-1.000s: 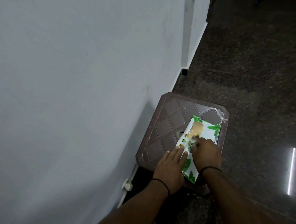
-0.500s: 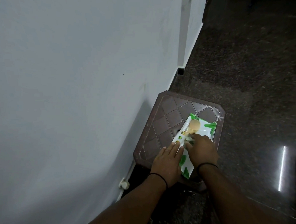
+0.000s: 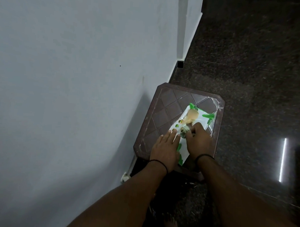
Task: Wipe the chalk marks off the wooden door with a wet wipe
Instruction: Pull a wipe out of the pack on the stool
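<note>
A white and green pack of wet wipes [image 3: 203,117] lies on a dark brown plastic stool [image 3: 168,110] by the wall. My left hand [image 3: 165,147] lies flat with straight fingers on the pack's near left edge. My right hand [image 3: 198,140] is on the middle of the pack, its fingers curled and pinching at the flap or a wipe at the opening; which of the two I cannot tell. No wooden door or chalk mark is in view.
A pale grey wall [image 3: 70,76] fills the left side, close beside the stool. Dark polished stone floor [image 3: 257,74] spreads to the right and beyond. A small white object [image 3: 125,178] sits at the wall's base. My bare foot [image 3: 171,224] shows at the bottom.
Both hands stay on the pack in nearly the same places. My right fingers have worked slightly at the opening in the pack's middle. The camera has shifted a little.
</note>
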Motion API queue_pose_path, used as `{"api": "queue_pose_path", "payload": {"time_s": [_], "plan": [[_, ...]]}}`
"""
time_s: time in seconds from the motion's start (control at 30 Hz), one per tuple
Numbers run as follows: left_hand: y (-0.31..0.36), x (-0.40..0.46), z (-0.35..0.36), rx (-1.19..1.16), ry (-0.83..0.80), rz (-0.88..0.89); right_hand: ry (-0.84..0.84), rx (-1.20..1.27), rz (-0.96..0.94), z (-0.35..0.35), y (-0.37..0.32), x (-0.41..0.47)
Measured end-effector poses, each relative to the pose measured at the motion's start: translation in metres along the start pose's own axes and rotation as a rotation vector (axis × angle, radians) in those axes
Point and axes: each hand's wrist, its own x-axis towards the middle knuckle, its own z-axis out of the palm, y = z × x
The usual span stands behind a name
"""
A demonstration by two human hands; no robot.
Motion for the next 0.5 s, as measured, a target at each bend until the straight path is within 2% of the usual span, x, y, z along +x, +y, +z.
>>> {"api": "queue_pose_path", "payload": {"time_s": [0.13, 0.3, 0.37, 0.5], "plan": [[-0.013, 0.000, -0.005, 0.027, -0.021, -0.049, 0.065, 0.255, 0.012, 0.008, -0.013, -0.003], [-0.024, -0.003, -0.010, 0.068, -0.048, -0.049, 0.140, 0.601, 0.148, 0.015, -0.026, 0.000], [-0.024, -0.003, -0.010, 0.079, -0.047, -0.048, 0.147, 0.600, 0.152, 0.014, -0.026, 0.002], [-0.018, -0.004, -0.013, 0.060, 0.027, -0.058, 0.040, 0.401, 0.105, 0.011, -0.023, 0.002]]}}
